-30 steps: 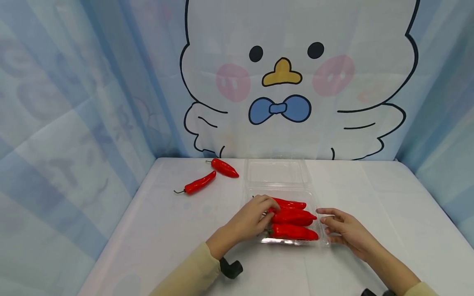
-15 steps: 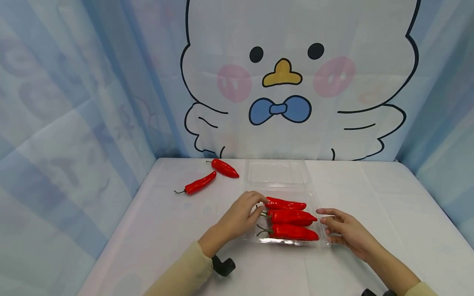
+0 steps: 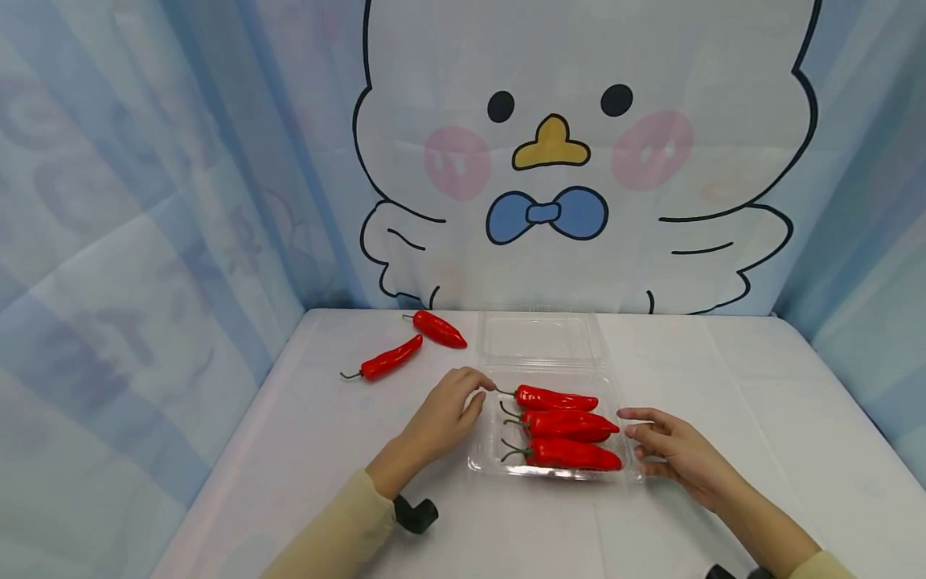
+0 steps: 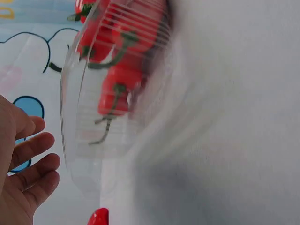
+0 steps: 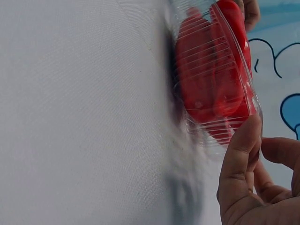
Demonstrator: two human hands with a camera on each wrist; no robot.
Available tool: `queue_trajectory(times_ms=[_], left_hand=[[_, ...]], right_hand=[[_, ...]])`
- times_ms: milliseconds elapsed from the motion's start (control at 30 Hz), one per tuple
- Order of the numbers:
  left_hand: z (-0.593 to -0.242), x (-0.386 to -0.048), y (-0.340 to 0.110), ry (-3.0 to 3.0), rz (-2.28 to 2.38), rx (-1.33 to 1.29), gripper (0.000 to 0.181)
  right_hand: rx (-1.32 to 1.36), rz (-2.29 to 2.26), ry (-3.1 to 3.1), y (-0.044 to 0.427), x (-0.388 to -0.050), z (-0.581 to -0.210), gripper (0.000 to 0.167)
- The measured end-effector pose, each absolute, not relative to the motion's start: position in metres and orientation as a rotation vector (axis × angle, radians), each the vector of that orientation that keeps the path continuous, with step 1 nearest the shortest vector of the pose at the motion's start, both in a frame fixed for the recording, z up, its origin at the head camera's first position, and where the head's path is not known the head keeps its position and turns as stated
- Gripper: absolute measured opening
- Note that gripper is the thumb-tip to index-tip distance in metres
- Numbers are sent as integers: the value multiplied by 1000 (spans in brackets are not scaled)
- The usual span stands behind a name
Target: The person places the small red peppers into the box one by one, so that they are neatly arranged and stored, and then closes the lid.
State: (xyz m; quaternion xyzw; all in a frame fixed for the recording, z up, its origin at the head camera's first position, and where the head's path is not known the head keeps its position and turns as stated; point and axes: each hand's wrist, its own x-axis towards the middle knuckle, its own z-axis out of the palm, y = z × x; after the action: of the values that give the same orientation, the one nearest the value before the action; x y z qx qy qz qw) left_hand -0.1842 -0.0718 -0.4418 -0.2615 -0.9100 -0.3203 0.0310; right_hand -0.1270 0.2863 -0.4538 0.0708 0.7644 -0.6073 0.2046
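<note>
A clear plastic clamshell box (image 3: 477, 464) stands on the table with its lid (image 3: 538, 336) laid back. Several red chili peppers (image 3: 575, 455) lie crosswise inside, stems to the left. My left hand (image 3: 441, 414) hovers by the box's left rim, its fingers loosely bent and holding nothing. In the left wrist view, those fingers (image 4: 35, 173) are apart from the box wall. At the right rim, my right hand (image 3: 676, 454) grips the box edge lightly. The right wrist view has its fingertips (image 5: 248, 133) on both sides of that rim.
Two more red chili peppers, one slim (image 3: 391, 359) and one plumper (image 3: 439, 329), lie on the white table (image 3: 325, 450) back left of the box. A printed cartoon curtain (image 3: 550, 265) hangs behind the table, with blue curtains at both sides.
My left hand has let go of the peppers in the box and drawn back leftward past the rim, baring their stems. The right hand has stayed in place.
</note>
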Motion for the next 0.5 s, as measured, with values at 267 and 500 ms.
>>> queue_trajectory(times_ms=[267, 500], left_hand=[[-448, -193, -96, -2813, -961, -681, 20], [-452, -199, -117, -2846, -914, -548, 20]], right_hand=[[198, -1697, 2131, 286, -127, -453, 58], [198, -1701, 2125, 286, -127, -454, 58]])
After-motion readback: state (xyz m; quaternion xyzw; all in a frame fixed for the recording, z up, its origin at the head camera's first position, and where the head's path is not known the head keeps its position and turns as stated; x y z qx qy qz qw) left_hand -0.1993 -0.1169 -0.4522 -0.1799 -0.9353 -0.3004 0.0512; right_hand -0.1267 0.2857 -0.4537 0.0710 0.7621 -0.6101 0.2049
